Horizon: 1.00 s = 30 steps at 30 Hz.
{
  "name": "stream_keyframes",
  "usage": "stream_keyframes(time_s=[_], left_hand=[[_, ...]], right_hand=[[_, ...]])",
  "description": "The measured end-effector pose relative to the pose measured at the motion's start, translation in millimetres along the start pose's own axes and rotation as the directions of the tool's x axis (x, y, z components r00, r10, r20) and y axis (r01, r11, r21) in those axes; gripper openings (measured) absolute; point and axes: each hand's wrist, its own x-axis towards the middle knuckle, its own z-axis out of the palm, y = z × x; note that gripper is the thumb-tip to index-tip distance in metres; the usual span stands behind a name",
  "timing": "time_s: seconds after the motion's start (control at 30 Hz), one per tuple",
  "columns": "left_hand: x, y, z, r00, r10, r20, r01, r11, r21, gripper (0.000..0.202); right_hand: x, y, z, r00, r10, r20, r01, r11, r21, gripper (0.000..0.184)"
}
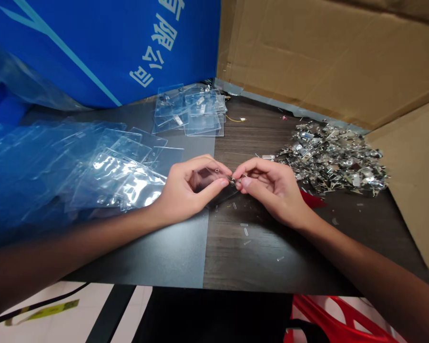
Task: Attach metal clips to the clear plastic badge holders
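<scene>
My left hand (pixel 189 190) is closed round a clear plastic badge sleeve (pixel 209 180), held just above the dark table (pixel 186 247). My right hand (pixel 271 186) pinches a small metal clip (pixel 235 179) at the sleeve's top edge. The fingertips of both hands meet there. A heap of loose clear sleeves (pixel 103 176) lies to the left of my left hand. A pile of shiny metal clips (pixel 332 159) lies to the right of my right hand.
A small stack of clear sleeves with clips (pixel 191 112) sits at the back. A blue box (pixel 110 47) and brown cardboard walls (pixel 325 57) close in the table. Small plastic bits (pixel 246 232) dot the wood. A red object (pixel 329 319) shows below the table edge.
</scene>
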Motion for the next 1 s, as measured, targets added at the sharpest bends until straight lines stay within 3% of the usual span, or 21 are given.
stream_keyframes(time_s=[0.23,0.5,0.7,0.8,1.0], left_hand=[[-3.3,0.7,1.9,0.999,0.035,-0.008,-0.034,0.998,0.058,0.004],[-4.9,3.2,-1.8,0.984,0.176,0.004,-0.172,0.957,0.233,0.005],[-4.9,4.9,-1.6,0.967,0.256,0.005,-0.245,0.919,0.309,0.005],[-4.6,4.9,-1.3,0.958,0.285,0.018,-0.276,0.908,0.316,0.005],[-5.9,3.8,-2.4,0.927,0.367,0.078,-0.373,0.880,0.294,0.010]], right_hand=[[0.8,-0.6,0.3,1.000,-0.014,-0.011,0.013,0.999,-0.041,0.010],[-3.6,-2.3,-2.1,0.987,-0.146,0.064,0.156,0.969,-0.194,0.011],[-5.7,-2.7,-0.6,0.932,-0.348,0.105,0.362,0.862,-0.356,0.009],[-5.5,-1.6,0.7,0.906,-0.409,0.112,0.416,0.808,-0.417,0.019],[-4.6,-3.0,1.6,0.847,-0.507,0.160,0.508,0.681,-0.528,0.012]])
